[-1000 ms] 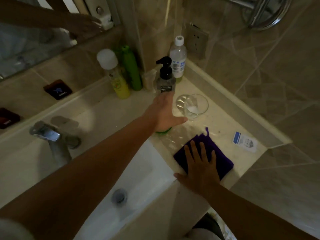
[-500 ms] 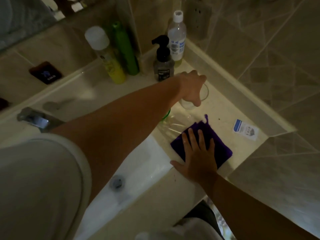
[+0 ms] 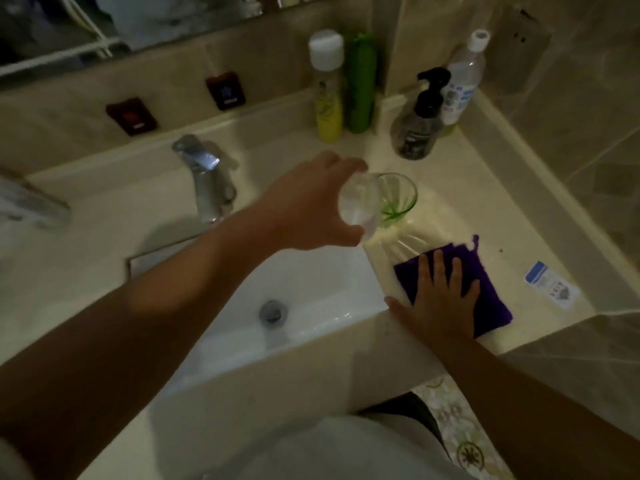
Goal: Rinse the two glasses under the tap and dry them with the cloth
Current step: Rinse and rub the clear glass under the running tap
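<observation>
My left hand [image 3: 308, 202] grips a clear glass [image 3: 358, 204] and holds it tilted in the air over the right edge of the white sink [image 3: 322, 285]. Just behind it a green-tinted glass [image 3: 398, 197] stands upright on the counter. A purple cloth [image 3: 485, 289] lies flat on the counter to the right of the sink. My right hand [image 3: 440, 299] rests on it with fingers spread. The chrome tap [image 3: 204, 174] stands behind the sink to the left of the held glass; no water is visibly running.
Along the back wall stand a yellow bottle [image 3: 327, 95], a green bottle [image 3: 362, 84], a dark pump dispenser [image 3: 417, 123] and a clear bottle [image 3: 462, 77]. A small white and blue packet [image 3: 550, 284] lies at the counter's right. The drain [image 3: 273, 311] sits in the basin.
My left hand took hold of the clear glass at the back of the counter, lifted it and carried it left toward the sink. My right hand stayed on the cloth.
</observation>
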